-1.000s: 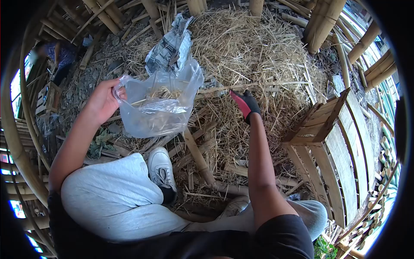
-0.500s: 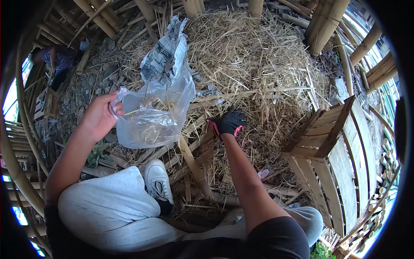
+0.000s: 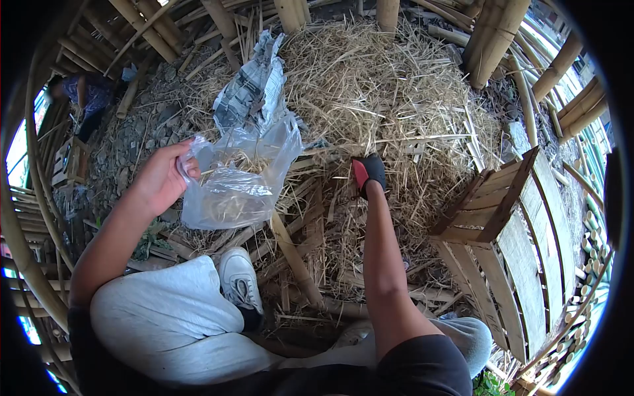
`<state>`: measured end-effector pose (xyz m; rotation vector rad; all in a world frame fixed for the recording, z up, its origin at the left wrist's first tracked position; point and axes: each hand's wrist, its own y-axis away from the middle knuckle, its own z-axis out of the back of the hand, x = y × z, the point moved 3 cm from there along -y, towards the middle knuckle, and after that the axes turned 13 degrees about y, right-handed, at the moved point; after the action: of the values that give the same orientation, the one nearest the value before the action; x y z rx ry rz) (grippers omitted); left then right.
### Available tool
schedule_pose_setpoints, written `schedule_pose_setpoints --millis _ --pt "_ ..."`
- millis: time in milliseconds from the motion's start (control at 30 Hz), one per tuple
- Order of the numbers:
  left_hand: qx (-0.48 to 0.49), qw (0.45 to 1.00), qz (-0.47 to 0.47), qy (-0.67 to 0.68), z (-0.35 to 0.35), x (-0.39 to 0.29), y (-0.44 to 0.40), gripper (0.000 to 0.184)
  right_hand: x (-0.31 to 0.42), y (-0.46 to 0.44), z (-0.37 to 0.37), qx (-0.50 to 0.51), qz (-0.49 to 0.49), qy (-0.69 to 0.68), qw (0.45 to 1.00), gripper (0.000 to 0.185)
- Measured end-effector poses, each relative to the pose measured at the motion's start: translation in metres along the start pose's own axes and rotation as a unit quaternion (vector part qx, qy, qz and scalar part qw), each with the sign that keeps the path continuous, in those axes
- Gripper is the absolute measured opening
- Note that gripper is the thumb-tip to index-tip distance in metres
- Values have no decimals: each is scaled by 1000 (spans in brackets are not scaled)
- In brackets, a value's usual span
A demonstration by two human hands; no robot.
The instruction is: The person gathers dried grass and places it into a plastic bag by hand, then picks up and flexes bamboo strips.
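Note:
My left hand (image 3: 164,173) pinches the rim of a clear plastic bag (image 3: 228,206). The bag hangs with its mouth spread, and some straw shows inside it. On my right hand (image 3: 370,175) is a black glove with a red-pink patch. That hand reaches into the near side of a heap of dry straw (image 3: 389,86); its fingers point down and away, hidden from me. Crumpled newspaper (image 3: 254,86) lies just beyond the bag, touching the straw.
A slatted wooden crate (image 3: 522,257) stands tilted at my right. Bamboo posts (image 3: 495,43) ring the straw, and bamboo poles (image 3: 297,257) lie near my shoe (image 3: 239,280). Stony ground (image 3: 142,125) spreads at left, where another person (image 3: 92,96) bends down.
My right hand has moved rightward and slightly farther into the straw, its fingers turning out of sight. My left hand has shifted slightly right with the bag.

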<state>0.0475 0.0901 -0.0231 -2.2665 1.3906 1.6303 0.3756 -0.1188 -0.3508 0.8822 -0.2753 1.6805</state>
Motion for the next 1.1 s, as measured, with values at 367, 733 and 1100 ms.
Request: schedule_pose_setpoints --millis 367,733,1100 --pt "44 999 31 3 -6 5 9 16 122 68 187 -69 246 -313 915 23" --pt "115 988 94 -38 -47 9 44 22 84 11 175 -97 173 -530 824 19" --pt "117 981 143 -65 -28 34 26 21 82 50 185 -125 159 -584 786 47"
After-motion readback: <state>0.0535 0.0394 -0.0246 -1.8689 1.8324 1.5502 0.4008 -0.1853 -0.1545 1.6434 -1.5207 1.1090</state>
